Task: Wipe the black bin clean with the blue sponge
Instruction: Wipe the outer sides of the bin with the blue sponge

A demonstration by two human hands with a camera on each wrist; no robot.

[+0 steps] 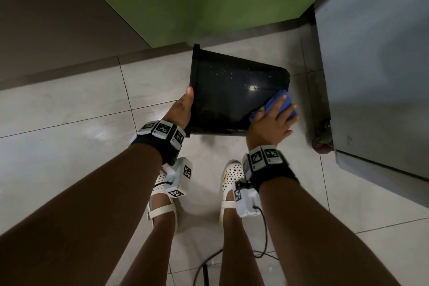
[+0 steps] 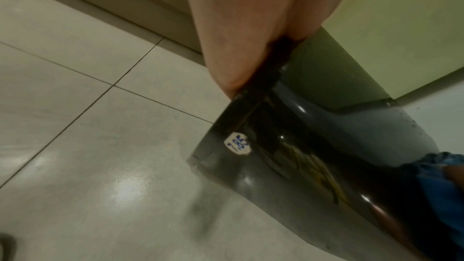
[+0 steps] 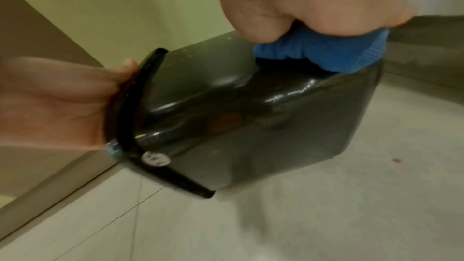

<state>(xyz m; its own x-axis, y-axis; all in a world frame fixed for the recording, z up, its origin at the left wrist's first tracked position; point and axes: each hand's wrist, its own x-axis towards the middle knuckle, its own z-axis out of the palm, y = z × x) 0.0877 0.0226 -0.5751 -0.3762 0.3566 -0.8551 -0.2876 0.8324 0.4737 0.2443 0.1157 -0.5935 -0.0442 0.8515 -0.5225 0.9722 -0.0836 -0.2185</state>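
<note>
A: How is the bin (image 1: 232, 90) placed, and what room is left around it?

B: It is held on its side above the tiled floor (image 1: 69, 123), rim to the left, base to the right. A green wall (image 1: 197, 2) stands behind it and a grey cabinet (image 1: 371, 65) is close on the right; open floor is seen to the left.

A: And the hands?

B: The rim is gripped by the left hand (image 1: 182, 109), thumb on top. The blue sponge (image 1: 282, 105) is pressed against the upper side near the base by the right hand (image 1: 270, 125), fingers (image 1: 287, 111) spread over it and curled round it.
</note>
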